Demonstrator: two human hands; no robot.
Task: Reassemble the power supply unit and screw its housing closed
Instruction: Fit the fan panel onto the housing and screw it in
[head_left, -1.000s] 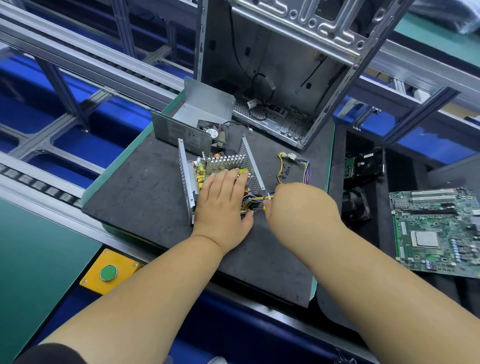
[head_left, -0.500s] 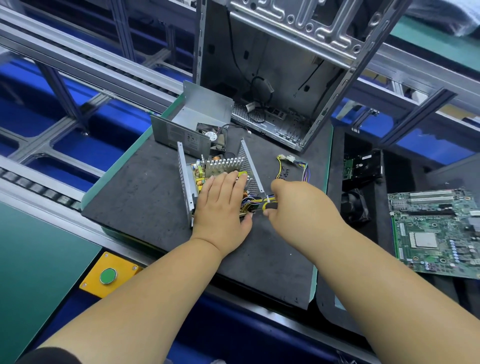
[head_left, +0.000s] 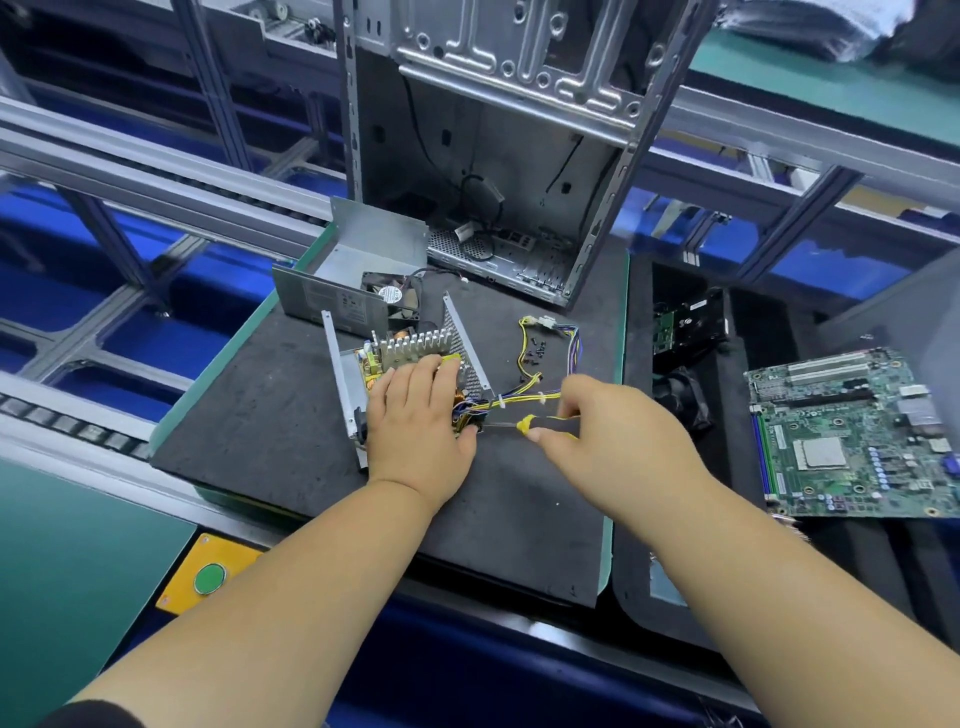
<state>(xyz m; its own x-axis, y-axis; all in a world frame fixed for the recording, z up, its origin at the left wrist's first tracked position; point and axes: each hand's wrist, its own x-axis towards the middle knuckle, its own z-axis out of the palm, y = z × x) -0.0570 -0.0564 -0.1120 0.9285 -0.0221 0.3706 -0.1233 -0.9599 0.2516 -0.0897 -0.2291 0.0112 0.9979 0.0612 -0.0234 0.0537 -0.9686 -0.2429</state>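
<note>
Left hand (head_left: 421, 415) is pressing flat on the open power supply (head_left: 395, 364) on the black mat (head_left: 260, 415). Right hand (head_left: 618, 441) is gripping a screwdriver (head_left: 540, 425), tip at the wires (head_left: 519, 400). Risk: the blade is likely slipping and nicking wires.

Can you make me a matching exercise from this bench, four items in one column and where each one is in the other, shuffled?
Items:
1. screwdriver
2. motherboard
3. green button
4. loose screws

Places:
A. on the yellow plate at the bench's near edge
B. on the black mat inside the loop of wires
C. held in the right hand
D. lying flat at the far right

Pairs: 1-C, 2-D, 3-A, 4-B
</note>
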